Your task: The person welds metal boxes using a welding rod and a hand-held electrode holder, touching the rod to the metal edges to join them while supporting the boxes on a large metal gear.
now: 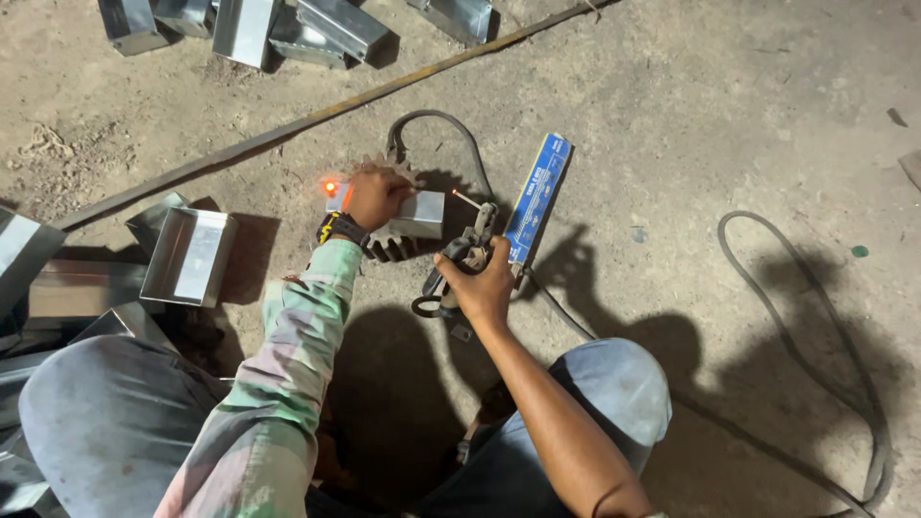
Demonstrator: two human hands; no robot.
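Workpiece: small metal box section (414, 213), laid on a toothed gear (389, 245) on the floor, evidently as a raised rest.
Left hand (376, 197): pressed down over the box section, steadying it; a spot (330, 187) glows orange beside it.
Right hand (480, 283): closed around the electrode holder (472, 247), rod tip (459, 197) held just off the piece.
Blue electrode packet (537, 200): kept within reach.

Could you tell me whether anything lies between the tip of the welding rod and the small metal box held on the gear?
Nothing visible does: bare gear surface separates the rod tip from the metal box under the left hand.
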